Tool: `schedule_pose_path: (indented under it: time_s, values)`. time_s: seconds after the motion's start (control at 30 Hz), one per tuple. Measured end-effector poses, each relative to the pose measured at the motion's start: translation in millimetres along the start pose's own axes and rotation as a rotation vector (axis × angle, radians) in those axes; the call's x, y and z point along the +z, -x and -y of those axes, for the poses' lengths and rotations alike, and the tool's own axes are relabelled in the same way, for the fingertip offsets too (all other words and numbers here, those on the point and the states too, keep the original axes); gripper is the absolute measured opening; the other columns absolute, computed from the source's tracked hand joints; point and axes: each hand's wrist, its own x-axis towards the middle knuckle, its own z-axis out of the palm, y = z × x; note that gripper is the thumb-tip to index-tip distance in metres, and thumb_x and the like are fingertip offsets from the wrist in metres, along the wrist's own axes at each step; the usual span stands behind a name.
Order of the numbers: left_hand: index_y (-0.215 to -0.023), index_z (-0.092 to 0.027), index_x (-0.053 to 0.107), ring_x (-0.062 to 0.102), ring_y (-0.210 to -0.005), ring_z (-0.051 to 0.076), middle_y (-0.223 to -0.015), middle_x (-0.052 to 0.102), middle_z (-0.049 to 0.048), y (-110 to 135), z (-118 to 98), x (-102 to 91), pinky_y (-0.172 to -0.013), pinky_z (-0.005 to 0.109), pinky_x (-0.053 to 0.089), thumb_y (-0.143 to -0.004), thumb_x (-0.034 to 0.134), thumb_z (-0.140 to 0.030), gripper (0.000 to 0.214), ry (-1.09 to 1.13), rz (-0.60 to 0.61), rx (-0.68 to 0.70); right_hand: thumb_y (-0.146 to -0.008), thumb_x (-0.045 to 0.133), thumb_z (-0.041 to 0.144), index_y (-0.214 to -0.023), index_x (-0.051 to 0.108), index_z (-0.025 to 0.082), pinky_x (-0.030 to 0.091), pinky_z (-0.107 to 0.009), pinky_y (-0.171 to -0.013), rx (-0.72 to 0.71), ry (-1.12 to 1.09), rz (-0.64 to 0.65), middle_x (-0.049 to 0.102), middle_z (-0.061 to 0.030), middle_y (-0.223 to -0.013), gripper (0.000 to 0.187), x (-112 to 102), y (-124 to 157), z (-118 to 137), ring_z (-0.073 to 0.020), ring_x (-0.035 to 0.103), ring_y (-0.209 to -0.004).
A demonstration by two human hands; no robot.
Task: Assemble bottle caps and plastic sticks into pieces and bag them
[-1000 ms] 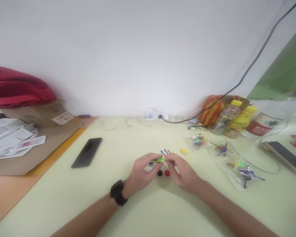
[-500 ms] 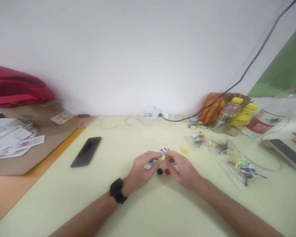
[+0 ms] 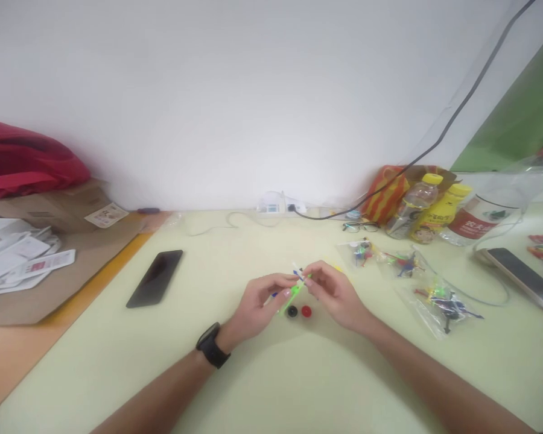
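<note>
My left hand (image 3: 259, 304), with a black watch on its wrist, pinches a slim bright green plastic piece (image 3: 295, 290) between thumb and fingertips. The piece slants up to the right. At its upper end my right hand (image 3: 332, 294) is closed, thumb and fingers on its tip. A small blue arrow-shaped part (image 3: 295, 274) shows between the fingertips; whether it is held or lies behind them I cannot tell. Just below the hands a round black part (image 3: 292, 311) and a round red part (image 3: 306, 311) lie on the table. Other small parts are mostly hidden behind my fingers.
Clear bags of colourful plastic parts (image 3: 447, 307) lie to the right, near a phone (image 3: 525, 277). Glasses (image 3: 361, 227), drink bottles (image 3: 438, 214) and a power strip (image 3: 274, 204) stand along the wall. A dark phone (image 3: 155, 278) and cardboard (image 3: 95, 253) are on the left.
The green piece has turned and now shows at length, slanting between both hands. My right hand has shifted slightly up and right, its fingers more curled. The view has moved a little.
</note>
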Motion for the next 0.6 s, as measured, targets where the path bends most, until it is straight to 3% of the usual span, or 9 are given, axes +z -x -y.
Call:
schedule_pose_path:
  time_s: [0.1, 0.2, 0.37, 0.47, 0.53, 0.6]
  values:
    - [-0.109, -0.017, 0.072, 0.07, -0.103, 0.024, -0.113, 0.074, 0.0131, -3.8, -1.3, -0.4, -0.09, 0.037, 0.059, -0.096, 0.069, -0.032, 0.02, 0.107, 0.0, -0.06, -0.101, 0.057, 0.039, -0.111, 0.06, 0.022, 0.052, -0.032, -0.074, 0.002, -0.031, -0.029, 0.063, -0.0046, -0.095, 0.02, -1.9, -2.4, -0.8, -0.0173, 0.061, -0.083]
    - [-0.11, -0.017, 0.07, 0.07, -0.096, 0.02, -0.105, 0.074, 0.0103, -5.7, 2.2, -0.8, -0.084, 0.032, 0.059, -0.092, 0.074, -0.032, 0.024, 0.145, -0.05, -0.133, -0.101, 0.058, 0.037, -0.12, 0.059, 0.024, 0.053, -0.034, -0.08, -0.068, 0.077, -0.135, 0.062, -0.0082, -0.114, 0.024, -2.9, -2.2, 1.6, -0.0185, 0.062, -0.092]
    - [-0.11, -0.017, 0.07, 0.07, -0.097, 0.018, -0.105, 0.074, 0.0086, -6.4, 6.3, -2.5, -0.086, 0.029, 0.058, -0.093, 0.075, -0.03, 0.022, 0.188, -0.072, -0.157, -0.106, 0.046, 0.033, -0.138, 0.052, 0.027, 0.05, -0.031, -0.073, -0.092, 0.108, -0.036, 0.058, -0.0018, -0.091, 0.033, -0.6, 3.8, 2.2, -0.016, 0.057, -0.078]
    - [-0.109, -0.017, 0.071, 0.071, -0.097, 0.019, -0.105, 0.075, 0.0085, -6.4, 5.8, -3.2, -0.085, 0.029, 0.059, -0.092, 0.076, -0.03, 0.022, 0.188, -0.084, -0.163, -0.106, 0.047, 0.035, -0.153, 0.033, 0.03, 0.048, -0.03, -0.07, -0.115, 0.063, -0.026, 0.058, -0.0012, -0.094, 0.05, 4.7, 7.9, -3.0, -0.016, 0.056, -0.078]
    - [-0.108, -0.016, 0.071, 0.071, -0.096, 0.019, -0.105, 0.075, 0.009, -5.9, 5.5, -3.5, -0.082, 0.029, 0.059, -0.091, 0.076, -0.031, 0.023, 0.179, -0.096, -0.181, -0.105, 0.049, 0.041, -0.149, 0.036, 0.028, 0.047, -0.029, -0.067, -0.106, 0.026, -0.088, 0.058, -0.0014, -0.095, 0.048, 6.5, 8.8, -6.1, -0.0156, 0.054, -0.075]
    - [-0.108, -0.016, 0.071, 0.071, -0.095, 0.02, -0.105, 0.075, 0.0097, -5.4, 5.6, -3.9, -0.081, 0.029, 0.06, -0.091, 0.077, -0.033, 0.025, 0.169, -0.109, -0.195, -0.106, 0.045, 0.048, -0.116, 0.06, 0.023, 0.043, -0.029, -0.061, -0.028, 0.0, -0.073, 0.057, -0.0002, -0.081, 0.031, 4.8, 7.8, -6.9, -0.0145, 0.049, -0.064]
